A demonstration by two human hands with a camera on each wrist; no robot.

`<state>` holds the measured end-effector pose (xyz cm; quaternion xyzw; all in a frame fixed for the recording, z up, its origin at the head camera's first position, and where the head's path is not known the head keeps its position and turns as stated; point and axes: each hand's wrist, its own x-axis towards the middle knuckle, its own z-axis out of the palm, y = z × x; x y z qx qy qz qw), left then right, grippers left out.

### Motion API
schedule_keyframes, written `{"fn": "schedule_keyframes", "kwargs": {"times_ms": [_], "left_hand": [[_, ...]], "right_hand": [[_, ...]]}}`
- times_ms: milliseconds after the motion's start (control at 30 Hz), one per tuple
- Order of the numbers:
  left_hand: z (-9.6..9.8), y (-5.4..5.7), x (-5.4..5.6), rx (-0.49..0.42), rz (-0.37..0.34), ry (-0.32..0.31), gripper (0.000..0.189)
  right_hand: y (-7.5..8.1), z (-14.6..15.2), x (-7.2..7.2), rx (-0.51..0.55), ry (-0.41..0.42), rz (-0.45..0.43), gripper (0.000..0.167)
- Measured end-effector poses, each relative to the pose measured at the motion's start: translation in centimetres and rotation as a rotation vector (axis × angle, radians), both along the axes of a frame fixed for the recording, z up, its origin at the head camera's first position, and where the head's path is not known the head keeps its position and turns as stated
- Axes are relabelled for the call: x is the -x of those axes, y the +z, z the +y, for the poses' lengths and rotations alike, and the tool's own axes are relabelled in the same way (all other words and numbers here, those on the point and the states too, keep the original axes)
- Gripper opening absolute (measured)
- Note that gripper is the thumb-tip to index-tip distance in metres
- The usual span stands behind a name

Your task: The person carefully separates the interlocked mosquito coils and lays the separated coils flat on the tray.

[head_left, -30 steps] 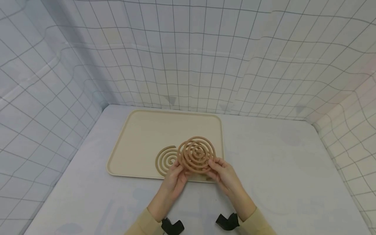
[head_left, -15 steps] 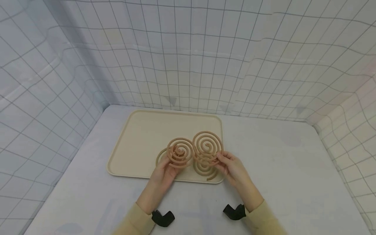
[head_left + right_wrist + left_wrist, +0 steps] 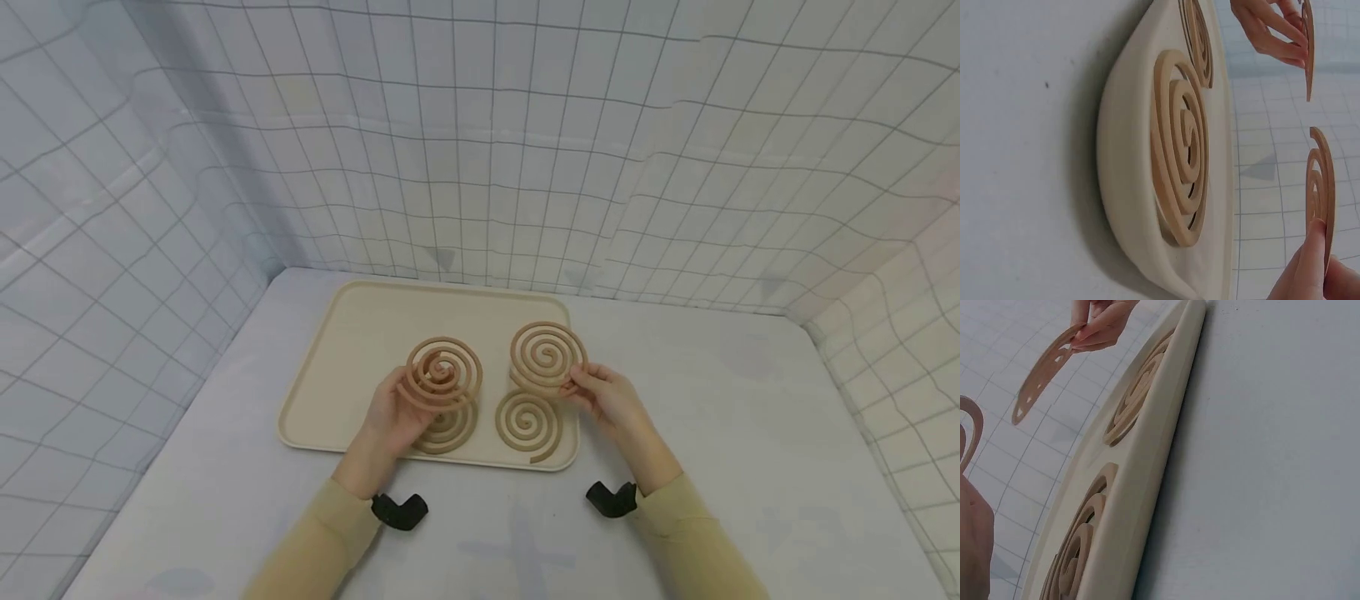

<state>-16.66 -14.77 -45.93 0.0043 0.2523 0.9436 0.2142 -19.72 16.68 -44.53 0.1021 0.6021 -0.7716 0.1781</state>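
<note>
My left hand (image 3: 392, 421) grips a brown spiral mosquito coil (image 3: 441, 374) by its lower left side, raised over the tray's front part. My right hand (image 3: 611, 400) pinches a second mosquito coil (image 3: 547, 355) at its lower right edge, also off the tray. Two more coils lie flat by the tray's front rim. The left one (image 3: 450, 432) is partly covered by the coil in my left hand. The right one (image 3: 528, 422) shows whole, and the right wrist view has it close up (image 3: 1179, 147). In that view, thumb and fingers squeeze the held coil (image 3: 1321, 187) edge-on.
The cream rectangular tray (image 3: 412, 308) has a low raised rim and lies on a pale table (image 3: 712, 417). White grid-patterned curtains (image 3: 487, 167) stand behind and at both sides. A black wrist mount (image 3: 401, 511) sits by each sleeve cuff.
The two coils, overlapping in front of me before, have come apart. My left hand carried one leftward, and my right hand carried the other rightward and farther away. The coils on the tray came into fuller view.
</note>
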Motion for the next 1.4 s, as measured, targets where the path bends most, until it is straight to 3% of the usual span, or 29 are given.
{"fn": "schedule_keyframes", "kwargs": {"times_ms": [333,700,900,1100,1233,1400], "left_hand": [[0.1,0.4,2.3,0.052,-0.251,0.110,0.040],[-0.2,0.2,4.2,-0.020,-0.332,0.172,0.054],[-0.3,0.1,4.6,0.015,-0.331,0.169,0.060],[-0.4,0.0,5.1,0.051,-0.280,0.201,0.056],[-0.5,0.1,5.3,0.142,-0.237,0.206,0.050],[-0.5,0.8,5.5,0.275,-0.259,0.212,0.026]], "right_hand": [[-0.3,-0.2,3.0,-0.101,-0.025,-0.030,0.016],[-0.6,-1.0,4.8,-0.184,-0.005,-0.067,0.026],[-0.5,-1.4,5.5,-0.229,-0.008,-0.083,0.024],[-0.2,-2.0,5.9,-0.271,0.003,-0.074,0.046],[-0.1,-2.4,6.0,-0.352,0.022,-0.062,0.060],[0.2,-2.5,6.1,-0.492,0.065,-0.047,0.061]]}}
